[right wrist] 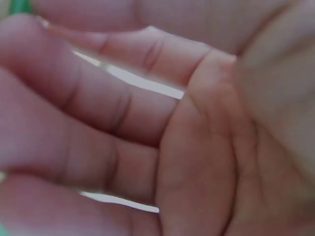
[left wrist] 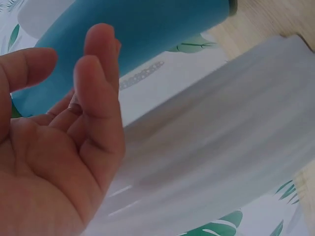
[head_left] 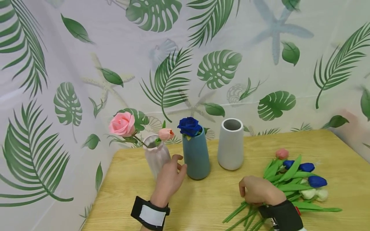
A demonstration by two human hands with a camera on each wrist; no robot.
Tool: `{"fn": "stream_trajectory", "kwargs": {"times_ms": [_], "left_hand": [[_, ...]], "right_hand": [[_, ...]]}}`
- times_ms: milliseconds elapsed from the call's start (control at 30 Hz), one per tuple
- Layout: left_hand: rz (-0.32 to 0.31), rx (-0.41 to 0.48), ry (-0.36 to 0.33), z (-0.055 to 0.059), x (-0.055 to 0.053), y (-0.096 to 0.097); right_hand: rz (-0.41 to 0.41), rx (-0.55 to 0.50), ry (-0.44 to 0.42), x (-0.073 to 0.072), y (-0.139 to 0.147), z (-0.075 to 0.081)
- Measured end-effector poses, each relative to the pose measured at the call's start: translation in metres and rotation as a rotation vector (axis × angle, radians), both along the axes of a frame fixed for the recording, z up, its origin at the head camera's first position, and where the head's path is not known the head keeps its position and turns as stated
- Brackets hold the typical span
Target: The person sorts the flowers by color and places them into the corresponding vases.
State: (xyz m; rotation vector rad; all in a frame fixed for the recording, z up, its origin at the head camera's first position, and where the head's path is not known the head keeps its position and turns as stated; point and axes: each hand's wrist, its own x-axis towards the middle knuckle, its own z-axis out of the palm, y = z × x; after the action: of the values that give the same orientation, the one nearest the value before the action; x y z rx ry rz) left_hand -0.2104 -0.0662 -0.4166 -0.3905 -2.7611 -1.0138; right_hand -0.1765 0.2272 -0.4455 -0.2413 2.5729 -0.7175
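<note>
The loose heap of tulips (head_left: pixel 290 186) lies on the table (head_left: pixel 202 205), well to the right of the teal vase (head_left: pixel 196 157) and nearer the person than it, stems pointing back toward the worker. The right hand (head_left: pixel 261 189) is over those stems, fingers bent; whether its grip has pinched one, I cannot tell from here. To my mind, a single stem would come away best if taken low, between thumb and forefinger, and eased out lengthwise, since the leaves look overlapped and could drag the blue tulips (head_left: pixel 317 181) or white tulips (head_left: pixel 315 194) along. The left hand (head_left: pixel 170 176) holds nothing, its grip released with fingers loosely bent, just in front and to the left of the teal vase; from there it seems well set to steady a vase while a stem goes in. The ribbed vase (head_left: pixel 156 157), left of the teal vase, carries a pink rose (head_left: pixel 122 124) leaning outward, so that one deserves a gentle touch. The teal vase itself holds a blue rose (head_left: pixel 189 126), and right of it, the grey-white vase (head_left: pixel 230 147) shows no flower.
</note>
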Motion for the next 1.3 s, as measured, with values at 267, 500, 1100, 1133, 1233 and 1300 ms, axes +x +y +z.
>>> {"fn": "stream_trajectory", "kwargs": {"times_ms": [267,500,1100,1133,1233,1300], "left_hand": [[-0.016,-0.028,0.025,0.001,-0.002,-0.002],[-0.036,-0.048,0.008,0.000,0.000,-0.003],[-0.073,-0.065,0.011,-0.001,-0.001,-0.005],[-0.076,-0.066,0.007,0.000,-0.001,-0.006],[-0.080,-0.067,0.001,0.000,-0.001,-0.006],[-0.074,-0.066,-0.001,0.000,-0.001,-0.007]], "right_hand": [[-0.008,0.027,0.042,0.004,0.003,-0.005],[-0.030,-0.016,0.008,0.002,0.002,-0.005],[-0.447,-0.625,0.337,0.006,-0.048,0.012],[-0.548,-0.746,0.326,0.007,-0.054,0.012],[-0.779,-1.148,0.234,0.009,-0.071,0.013],[-0.872,-1.363,0.122,0.011,-0.078,0.012]]}}
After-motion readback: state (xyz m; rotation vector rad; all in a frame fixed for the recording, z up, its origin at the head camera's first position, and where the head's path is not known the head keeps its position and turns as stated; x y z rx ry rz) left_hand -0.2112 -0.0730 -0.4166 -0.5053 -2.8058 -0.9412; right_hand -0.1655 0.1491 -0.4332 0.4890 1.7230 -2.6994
